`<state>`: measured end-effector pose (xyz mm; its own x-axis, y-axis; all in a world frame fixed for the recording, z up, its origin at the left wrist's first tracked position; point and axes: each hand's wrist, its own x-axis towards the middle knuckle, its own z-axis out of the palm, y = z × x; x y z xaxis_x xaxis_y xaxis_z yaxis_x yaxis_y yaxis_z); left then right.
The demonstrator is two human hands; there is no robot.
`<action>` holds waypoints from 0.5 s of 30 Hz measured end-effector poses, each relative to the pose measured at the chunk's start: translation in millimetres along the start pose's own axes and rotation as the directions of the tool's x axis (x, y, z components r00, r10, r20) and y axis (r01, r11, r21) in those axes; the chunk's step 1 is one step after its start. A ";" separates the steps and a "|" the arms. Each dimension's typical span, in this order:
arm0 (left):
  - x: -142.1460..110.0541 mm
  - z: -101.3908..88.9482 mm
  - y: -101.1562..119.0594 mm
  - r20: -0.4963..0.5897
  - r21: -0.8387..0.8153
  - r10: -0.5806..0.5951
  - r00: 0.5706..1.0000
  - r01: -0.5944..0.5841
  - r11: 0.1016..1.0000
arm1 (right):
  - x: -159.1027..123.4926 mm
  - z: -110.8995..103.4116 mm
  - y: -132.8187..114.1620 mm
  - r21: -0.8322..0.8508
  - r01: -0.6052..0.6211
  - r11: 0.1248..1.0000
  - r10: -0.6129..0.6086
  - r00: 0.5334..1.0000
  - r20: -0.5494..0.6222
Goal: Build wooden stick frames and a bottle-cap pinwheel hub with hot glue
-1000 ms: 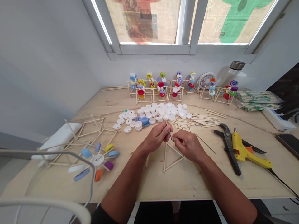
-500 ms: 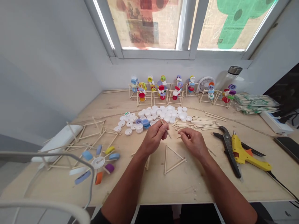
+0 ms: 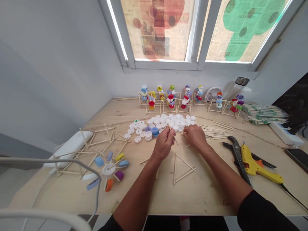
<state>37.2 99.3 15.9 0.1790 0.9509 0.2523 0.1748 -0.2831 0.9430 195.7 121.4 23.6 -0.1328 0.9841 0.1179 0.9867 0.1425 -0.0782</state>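
Note:
My left hand (image 3: 165,143) is closed in a pinch on a short wooden stick (image 3: 173,136) held just above the plywood table (image 3: 192,192). My right hand (image 3: 196,137) rests palm down further back, its curled fingers at the near end of a pile of loose wooden sticks (image 3: 214,130); what they hold, if anything, is hidden. A triangle of glued sticks (image 3: 183,168) lies flat on the table just in front of both hands. A heap of white bottle caps (image 3: 172,121), with a few blue ones (image 3: 154,131), lies right behind my hands.
A cap pinwheel (image 3: 108,170) and stick frames (image 3: 101,141) lie at left beside a white box (image 3: 69,147). Black pliers (image 3: 237,154), a yellow glue gun (image 3: 255,162), a phone (image 3: 298,155) and a power strip (image 3: 286,133) sit at right. Finished cap models (image 3: 185,96) line the wall.
My right hand has left the stick held by my left hand and moved back to the stick pile. The camera has tilted up a little.

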 end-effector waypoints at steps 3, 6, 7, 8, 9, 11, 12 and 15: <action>0.4 -0.7 -1.0 -0.007 0.006 0.001 1.000 -0.001 1.000 | 6.7 5.1 -3.4 -0.063 -0.007 0.998 0.009 0.999 0.031; 0.4 -1.2 -0.6 -0.018 0.009 -0.011 1.000 0.012 1.000 | 6.9 7.7 -5.7 -0.104 -0.022 0.994 0.027 0.999 0.043; 0.3 -1.2 -0.3 -0.020 0.009 -0.015 1.000 0.015 1.000 | 6.7 7.9 -6.3 -0.113 -0.026 0.993 0.031 0.998 0.046; 0.2 -1.1 -0.1 -0.020 0.011 -0.018 1.000 0.018 1.000 | 6.8 8.0 -6.8 -0.119 -0.030 0.992 0.036 0.998 0.049; 0.2 -1.0 0.2 -0.020 0.013 -0.020 1.000 0.020 1.000 | 7.0 8.0 -7.3 -0.123 -0.034 0.992 0.040 0.998 0.052; 0.3 -0.7 0.4 -0.017 0.020 -0.022 1.000 0.022 1.000 | 7.8 8.2 -7.9 -0.128 -0.042 0.991 0.049 0.997 0.058; 0.5 -0.5 0.4 -0.018 0.022 -0.022 1.000 0.022 1.000 | 8.3 8.5 -8.1 -0.129 -0.046 0.991 0.054 0.997 0.059; 1.1 -0.1 -0.2 -0.022 0.025 -0.024 0.999 0.024 0.999 | 9.4 9.6 -8.2 -0.126 -0.054 0.990 0.062 0.996 0.060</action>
<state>37.2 100.4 16.0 0.1535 0.9599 0.2344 0.2034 -0.2628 0.9432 185.4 130.5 15.9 -0.0765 0.9956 0.0534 0.9964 0.0743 0.0412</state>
